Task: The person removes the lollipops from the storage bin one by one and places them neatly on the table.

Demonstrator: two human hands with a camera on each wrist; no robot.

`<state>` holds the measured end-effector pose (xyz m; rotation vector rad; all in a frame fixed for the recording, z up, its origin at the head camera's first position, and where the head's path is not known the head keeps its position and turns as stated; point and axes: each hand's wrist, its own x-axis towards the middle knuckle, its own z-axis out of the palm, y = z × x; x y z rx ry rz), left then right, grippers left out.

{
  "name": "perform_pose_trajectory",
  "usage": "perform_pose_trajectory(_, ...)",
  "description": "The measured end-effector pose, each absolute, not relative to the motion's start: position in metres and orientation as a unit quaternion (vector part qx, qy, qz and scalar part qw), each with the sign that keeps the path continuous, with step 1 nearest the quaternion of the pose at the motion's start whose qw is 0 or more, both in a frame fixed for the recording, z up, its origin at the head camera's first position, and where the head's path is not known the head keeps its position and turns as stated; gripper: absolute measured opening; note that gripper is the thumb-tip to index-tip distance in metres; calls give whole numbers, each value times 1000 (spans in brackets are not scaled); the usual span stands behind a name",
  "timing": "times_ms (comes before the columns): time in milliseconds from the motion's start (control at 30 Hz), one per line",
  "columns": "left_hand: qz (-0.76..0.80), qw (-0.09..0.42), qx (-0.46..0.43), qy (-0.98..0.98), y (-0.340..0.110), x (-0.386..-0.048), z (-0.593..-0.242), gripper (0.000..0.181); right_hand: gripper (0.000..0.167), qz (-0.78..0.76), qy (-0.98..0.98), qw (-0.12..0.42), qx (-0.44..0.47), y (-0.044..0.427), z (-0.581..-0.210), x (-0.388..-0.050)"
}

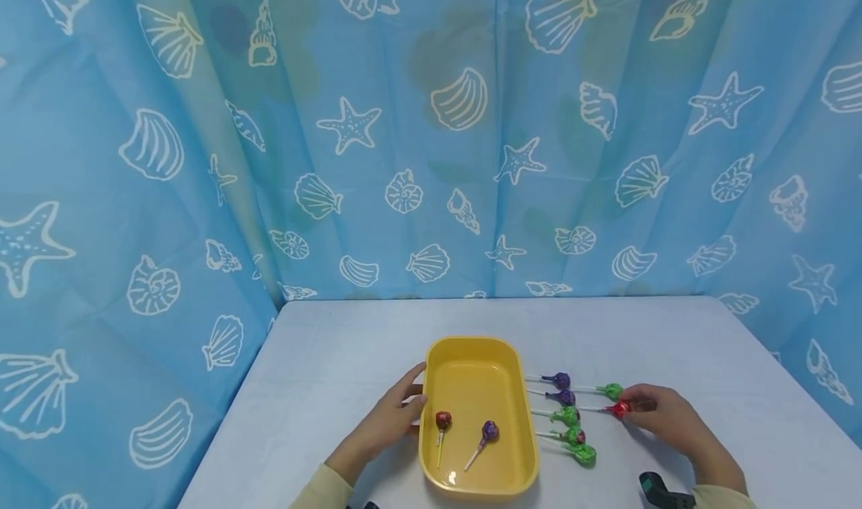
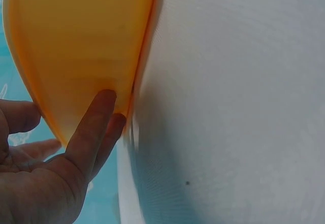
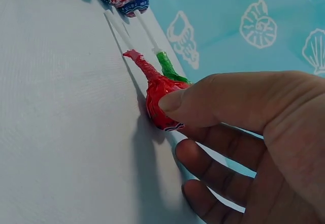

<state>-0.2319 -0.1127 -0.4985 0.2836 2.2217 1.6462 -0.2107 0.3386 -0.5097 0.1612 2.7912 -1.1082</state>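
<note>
A yellow tray (image 1: 480, 412) stands on the table with two lollipops inside, one red-brown (image 1: 443, 420) and one purple (image 1: 490, 431). Against the tray's left wall rests my left hand (image 1: 393, 413); in the left wrist view its fairly straight fingers (image 2: 91, 132) touch the outside of the wall. My right hand (image 1: 667, 417) pinches the wrapped head of a red lollipop (image 3: 162, 102) between thumb and fingers, close to the tabletop. Its white stick points toward the tray. Just behind it lies a green lollipop (image 1: 611, 391), partly hidden in the right wrist view.
Right of the tray, several lollipops lie in a column, sticks toward it: purple ones (image 1: 563, 397) farther back, green ones (image 1: 583, 455) nearer. A white cloth covers the table (image 1: 350, 344). Blue shell-print curtains (image 1: 404, 150) hang behind and at the sides.
</note>
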Motion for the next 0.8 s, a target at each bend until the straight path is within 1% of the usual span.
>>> perform_pose_trajectory(167,583,180,101,786,-113,-232,-499,60,36,-360,929,71,56,339,-510,-211)
perform_pose_trajectory(533,582,176,99,788,-114,-233,-500,60,42,-357,930,54,65,339,-507,-208)
perform_pose_trajectory(633,581,174,100,789,-114,-232,-500,60,45,-356,931,46,70,338,-505,-206)
perform_pose_trajectory(800,581,175,101,789,-113,-232,-500,60,45,-364,930,21,53,334,-495,-204)
